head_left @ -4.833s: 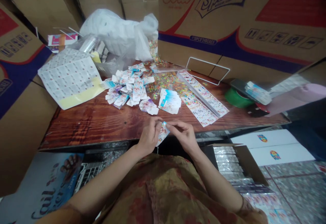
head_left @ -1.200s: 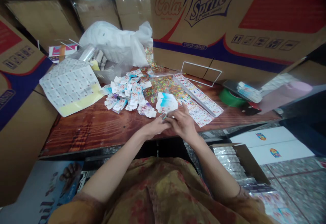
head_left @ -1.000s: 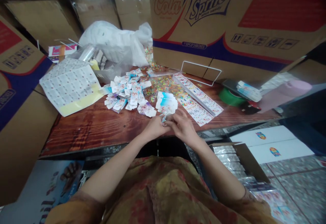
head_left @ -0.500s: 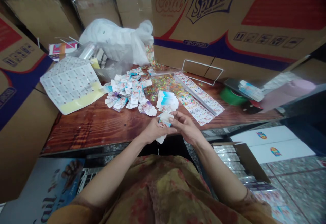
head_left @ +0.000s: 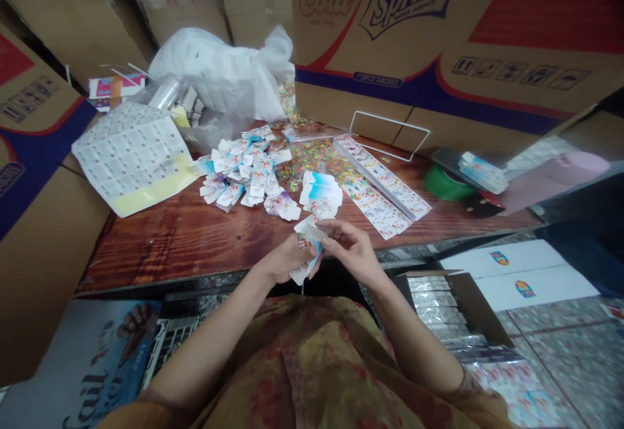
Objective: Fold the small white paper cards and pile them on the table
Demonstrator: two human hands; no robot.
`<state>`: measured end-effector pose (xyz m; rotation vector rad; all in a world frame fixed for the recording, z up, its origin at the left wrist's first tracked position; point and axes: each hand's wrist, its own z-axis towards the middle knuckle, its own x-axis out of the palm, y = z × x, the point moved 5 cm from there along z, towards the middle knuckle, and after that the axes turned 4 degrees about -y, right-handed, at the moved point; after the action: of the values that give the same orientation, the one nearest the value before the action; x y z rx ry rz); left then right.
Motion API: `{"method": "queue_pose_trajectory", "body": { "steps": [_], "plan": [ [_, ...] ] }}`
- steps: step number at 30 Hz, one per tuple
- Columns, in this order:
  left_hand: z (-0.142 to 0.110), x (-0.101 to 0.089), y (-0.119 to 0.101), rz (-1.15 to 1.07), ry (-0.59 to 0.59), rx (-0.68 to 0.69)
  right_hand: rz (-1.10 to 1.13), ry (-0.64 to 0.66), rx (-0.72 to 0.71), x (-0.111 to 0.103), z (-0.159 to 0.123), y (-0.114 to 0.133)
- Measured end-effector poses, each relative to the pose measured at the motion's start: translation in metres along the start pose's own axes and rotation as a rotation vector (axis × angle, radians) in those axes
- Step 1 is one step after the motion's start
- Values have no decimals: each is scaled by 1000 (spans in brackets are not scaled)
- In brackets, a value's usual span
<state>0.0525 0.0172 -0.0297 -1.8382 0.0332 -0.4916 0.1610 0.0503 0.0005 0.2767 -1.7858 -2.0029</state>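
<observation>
Close to my body, at the table's front edge, my left hand [head_left: 283,261] is closed around a small blue-and-white printed carton [head_left: 301,273] with open flaps. My right hand [head_left: 355,250] pinches the carton's upper right side between thumb and fingers. A fanned stack of flat cartons [head_left: 320,192] lies just beyond my hands. To its left is a heap of small folded cartons [head_left: 244,172], some blue and some purple. Small colourful pieces [head_left: 312,159] are strewn behind the stack, too small to name.
Printed sticker strips [head_left: 383,188] lie to the right on the wooden table [head_left: 185,247]. A white wire frame [head_left: 390,114] leans on a large cardboard box [head_left: 351,101]. A green tape roll [head_left: 446,182] and pink bottle [head_left: 556,179] stand farther right. A sticker sheet [head_left: 131,156] and white bag [head_left: 209,68] are left.
The carton in my hands has tilted and come slightly nearer to me, its flaps showing more openly. My right fingers have shifted along its upper edge. The camera view has moved slightly.
</observation>
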Motion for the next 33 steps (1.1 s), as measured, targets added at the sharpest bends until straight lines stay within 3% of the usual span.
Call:
{"method": "queue_pose_trajectory", "body": {
  "steps": [2,7,13,16,20,23,28,31,33],
  "plan": [
    [-3,1,-2,43,-24,-10,58,-7,58,0,0,-2],
    [-5,-2,-14,215,-219,43,158,-53,212,-3,1,-13],
    [-2,-1,-12,242,-185,57,373,-63,390,-5,0,-26],
    [-3,0,-10,214,-180,47,309,-109,293,-6,-2,-23],
    [-5,7,-6,109,-117,-7,96,-280,3,-11,-10,-11],
    [-5,12,-3,51,-56,-5,-65,-226,-122,-9,-13,-5],
    [-7,12,1,-8,25,8,-166,-49,-227,-10,-11,-2],
    [-9,12,-1,-9,48,5,-123,-44,-213,-10,-9,-2],
    [-8,10,-3,53,-13,0,-21,-72,-131,-9,-9,-7]
  ]
}}
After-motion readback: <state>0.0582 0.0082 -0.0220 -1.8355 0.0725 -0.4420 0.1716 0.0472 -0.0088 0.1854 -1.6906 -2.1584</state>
